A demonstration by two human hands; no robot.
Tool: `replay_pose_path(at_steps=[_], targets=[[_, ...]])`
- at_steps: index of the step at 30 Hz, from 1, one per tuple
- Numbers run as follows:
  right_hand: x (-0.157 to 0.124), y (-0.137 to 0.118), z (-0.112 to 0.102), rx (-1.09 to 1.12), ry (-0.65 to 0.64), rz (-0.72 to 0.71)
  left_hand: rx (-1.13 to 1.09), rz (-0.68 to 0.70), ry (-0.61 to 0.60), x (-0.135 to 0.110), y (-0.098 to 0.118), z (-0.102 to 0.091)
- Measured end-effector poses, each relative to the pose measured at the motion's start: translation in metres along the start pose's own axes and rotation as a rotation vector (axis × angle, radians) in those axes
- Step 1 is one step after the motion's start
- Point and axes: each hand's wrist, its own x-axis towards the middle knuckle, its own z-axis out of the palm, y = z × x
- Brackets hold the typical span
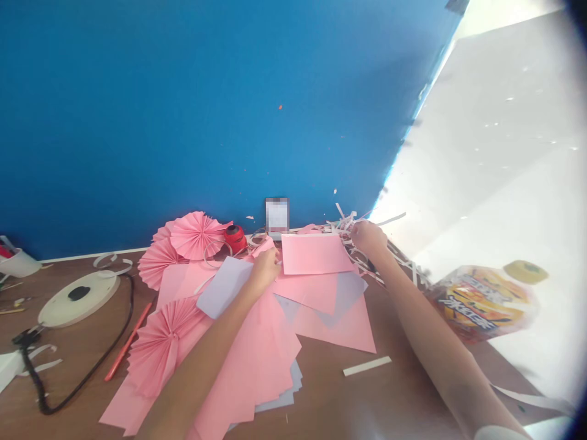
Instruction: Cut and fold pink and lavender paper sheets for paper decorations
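Both my arms reach forward over a wooden floor (394,391) strewn with paper. My left hand (265,267) is closed on the left edge of a pink paper sheet (314,253) lying flat near the blue wall. My right hand (368,238) rests closed at that sheet's upper right corner, among white paper strips (348,221); what its fingers grip is hidden. Under my left forearm lie more pink sheets (257,360) and a pale lavender sheet (224,287).
Folded pink paper fans (195,234) lie left, another fan (160,348) nearer me. A red tape dispenser (235,238), a round white base (77,297) with black cable, an orange pencil (128,348), a snack bag (483,302) and a tape roll (525,271) surround the papers.
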Motion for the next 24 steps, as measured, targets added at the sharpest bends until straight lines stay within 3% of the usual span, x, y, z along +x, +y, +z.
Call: replay_pose_path(at_steps=[3,6,11,14,18,21,24], targets=[[-0.001,-0.003,-0.003,-0.029,-0.021,0.026,0.239,0.019,0.146,0.001,0.011,-0.017],[-0.002,-0.004,-0.006,-0.04,-0.028,0.031,0.498,0.005,0.152,-0.001,0.023,-0.032],[-0.004,-0.002,-0.009,-0.04,-0.002,0.011,0.591,0.06,0.184,-0.003,0.035,-0.045],[-0.004,-0.001,-0.008,-0.052,0.043,0.029,0.505,0.192,0.278,-0.004,0.04,-0.042],[-0.004,-0.002,-0.005,-0.054,0.036,0.069,0.257,0.368,0.325,-0.006,0.044,-0.023],[-0.003,0.0,-0.002,-0.011,0.063,0.028,0.048,0.389,0.269,-0.008,0.042,-0.004],[-0.001,0.0,-0.003,0.093,0.163,-0.128,-0.184,0.294,0.134,-0.008,0.035,0.009]])
